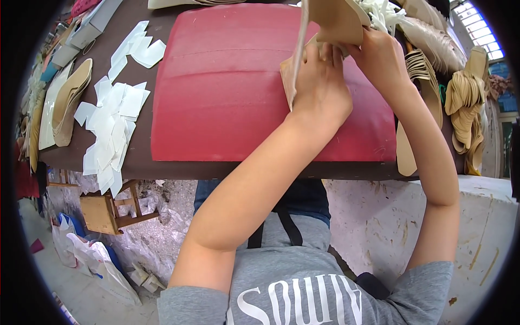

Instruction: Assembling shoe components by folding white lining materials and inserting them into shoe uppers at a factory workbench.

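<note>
Over the far part of a red mat (233, 103), both my hands work at tan, insole-shaped sheets. My left hand (322, 81) is closed, its fingers curled over a tan insole (287, 81) whose thin edge rises steeply beside the wrist. Farther up, a wide curved tan piece (338, 24) stands raised above the fingers. My right hand (382, 59) pinches the lower right edge of that raised piece. The fingertips of both hands nearly meet, and what lies between them is partly hidden.
Loose white pieces (114, 122) lie left of the mat, some over the table's front edge. Tan insole stacks (73, 103) stand at far left. More tan bundles (468, 97) and white strips (382, 13) crowd the right and back. A wooden stool (100, 214) is below.
</note>
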Demonstrator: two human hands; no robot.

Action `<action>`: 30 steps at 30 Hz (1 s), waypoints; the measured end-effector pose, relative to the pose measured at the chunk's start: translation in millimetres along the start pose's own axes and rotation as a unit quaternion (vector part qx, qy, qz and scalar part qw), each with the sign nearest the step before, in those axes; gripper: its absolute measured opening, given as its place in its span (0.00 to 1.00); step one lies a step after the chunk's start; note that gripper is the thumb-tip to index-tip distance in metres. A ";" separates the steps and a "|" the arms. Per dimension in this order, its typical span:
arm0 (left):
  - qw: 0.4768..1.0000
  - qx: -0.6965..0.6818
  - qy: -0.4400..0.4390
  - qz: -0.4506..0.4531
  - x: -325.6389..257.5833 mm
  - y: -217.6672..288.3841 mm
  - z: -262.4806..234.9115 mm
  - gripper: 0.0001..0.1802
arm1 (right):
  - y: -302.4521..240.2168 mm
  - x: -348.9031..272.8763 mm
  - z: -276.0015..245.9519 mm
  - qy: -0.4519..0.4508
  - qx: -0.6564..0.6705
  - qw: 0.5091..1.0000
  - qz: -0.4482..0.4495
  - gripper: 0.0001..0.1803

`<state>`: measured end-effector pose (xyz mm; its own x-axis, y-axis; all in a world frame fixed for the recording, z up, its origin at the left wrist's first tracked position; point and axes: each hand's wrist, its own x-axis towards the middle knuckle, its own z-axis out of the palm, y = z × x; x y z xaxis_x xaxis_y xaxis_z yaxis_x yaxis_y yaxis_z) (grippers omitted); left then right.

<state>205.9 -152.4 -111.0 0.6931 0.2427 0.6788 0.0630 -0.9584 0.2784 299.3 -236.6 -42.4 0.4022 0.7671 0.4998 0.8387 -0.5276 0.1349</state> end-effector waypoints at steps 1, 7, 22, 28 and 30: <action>0.999 0.014 0.010 0.034 1.6 0.2 -2.5 0.13 | 1.0 -0.9 -0.1 0.015 0.001 1.000 -0.004 0.13; 0.990 0.098 -0.079 0.060 18.7 -22.3 3.3 0.09 | -8.6 6.1 -9.9 -0.038 0.073 0.989 0.122 0.20; 0.812 0.431 -0.158 0.360 15.1 2.9 -61.6 0.10 | -21.5 -42.7 11.5 0.023 0.169 0.951 0.257 0.18; 0.840 0.397 -0.192 0.316 9.4 0.2 -50.1 0.14 | -13.2 -42.9 13.0 0.066 0.198 0.946 0.246 0.16; 0.841 0.408 -0.157 0.320 9.4 3.6 -48.1 0.14 | -16.4 -43.6 14.5 0.033 0.182 0.951 0.249 0.15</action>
<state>178.1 -146.3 -71.0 0.9198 -0.2900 0.2643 -0.0116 -0.6935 -0.7204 273.3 -256.1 -78.8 0.7693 0.4239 0.4780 0.6260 -0.6498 -0.4311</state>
